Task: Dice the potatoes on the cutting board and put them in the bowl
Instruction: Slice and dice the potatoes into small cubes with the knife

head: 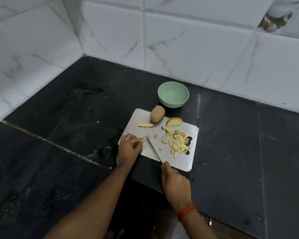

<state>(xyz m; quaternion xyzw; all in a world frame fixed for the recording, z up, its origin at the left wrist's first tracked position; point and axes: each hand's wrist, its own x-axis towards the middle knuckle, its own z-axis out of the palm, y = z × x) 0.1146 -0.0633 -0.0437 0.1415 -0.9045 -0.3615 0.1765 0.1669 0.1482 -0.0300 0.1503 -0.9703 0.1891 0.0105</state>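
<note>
Potato strip (145, 138) lies at the left edge of the steel cutting board (177, 163), with open black countertop (59, 135) spreading left and near; the green bowl (173, 104) stands just beyond the far edge, near a whole potato (157, 113), a cut half (174, 121) and a second strip (145, 125); diced pieces (177, 143) pile by the handle slot on the right; the left hand (128, 150) pinches the strip in curled fingertips, the knife (154, 150) blade across its free end; the right hand (175, 182) grips the handle at the near edge, forearms reaching in from below.

The black stone counter (248, 144) carries a steel cutting board (179, 159) and, just behind it, a green bowl (171, 104).
</note>
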